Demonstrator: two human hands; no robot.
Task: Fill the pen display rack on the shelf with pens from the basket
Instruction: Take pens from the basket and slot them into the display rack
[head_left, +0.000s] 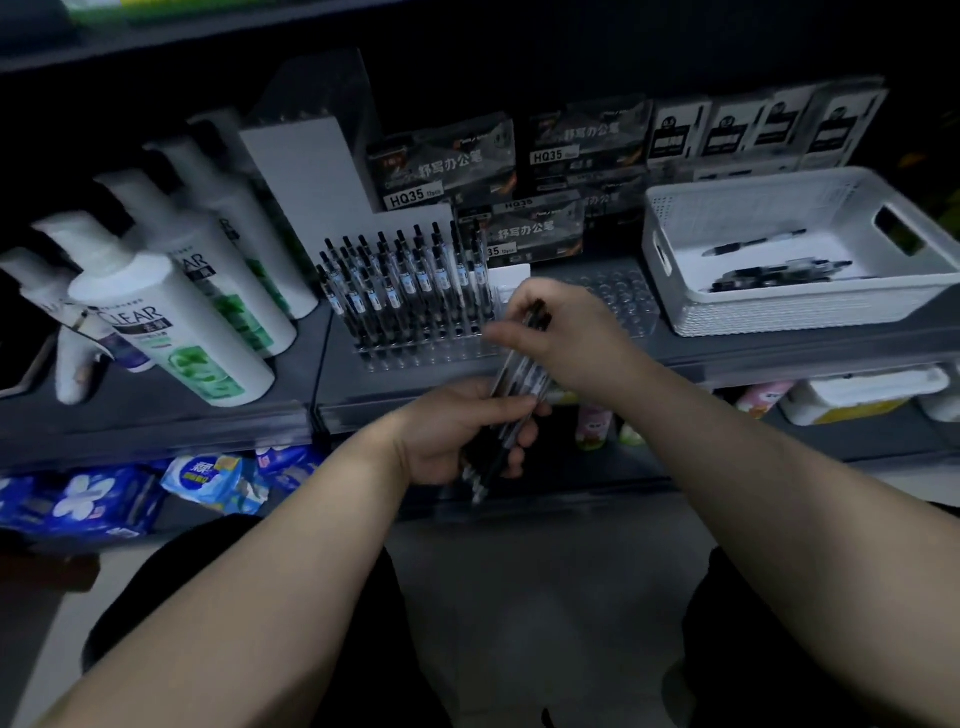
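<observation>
Holding a bundle of pens (519, 376) at frame centre, the left hand (452, 436) is curling its grip round their lower ends. The right hand (566, 332) is pinching the top of one of them, just in front of the rack (431, 358). The rack is standing mid-frame on the shelf (156, 418), its left part full and its right holes bare. More pens are lying in the basket (779, 317), upper right. They look light, stiff and smooth, best pinched on the upper barrel.
</observation>
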